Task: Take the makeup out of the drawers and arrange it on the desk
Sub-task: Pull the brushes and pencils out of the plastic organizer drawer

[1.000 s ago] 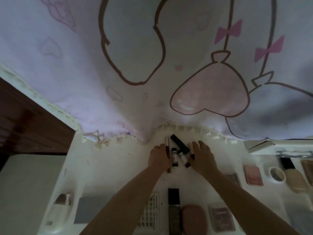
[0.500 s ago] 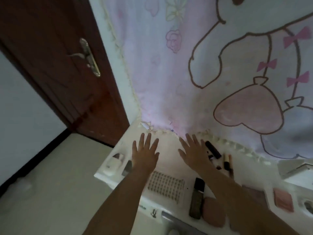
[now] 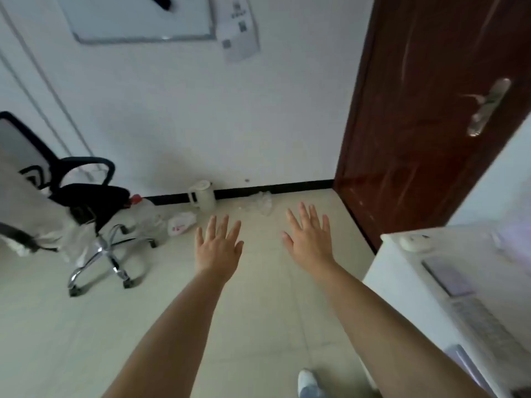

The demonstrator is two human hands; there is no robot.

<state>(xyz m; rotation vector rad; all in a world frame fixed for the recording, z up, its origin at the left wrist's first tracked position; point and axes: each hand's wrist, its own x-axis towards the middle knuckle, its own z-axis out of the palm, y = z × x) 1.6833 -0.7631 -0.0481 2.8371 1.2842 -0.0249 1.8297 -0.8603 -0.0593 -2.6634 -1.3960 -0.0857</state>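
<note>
Head view: I've got both hands spread wide and holding nothing, left hand [image 3: 218, 248] and right hand [image 3: 309, 239] out over bare floor [image 3: 258, 311]. The desk [image 3: 402, 271] sits at the right edge, its makeup only a blur there. Risk, I'd say: reaching back blind could knock those pieces off.

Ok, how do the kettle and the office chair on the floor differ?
The kettle is white and small; the chair is black, with a chrome wheeled base, and far bigger. The kettle stands against the wall; the chair stands left of it, farther out from the wall. Both stand upright on the tiled floor.
</note>
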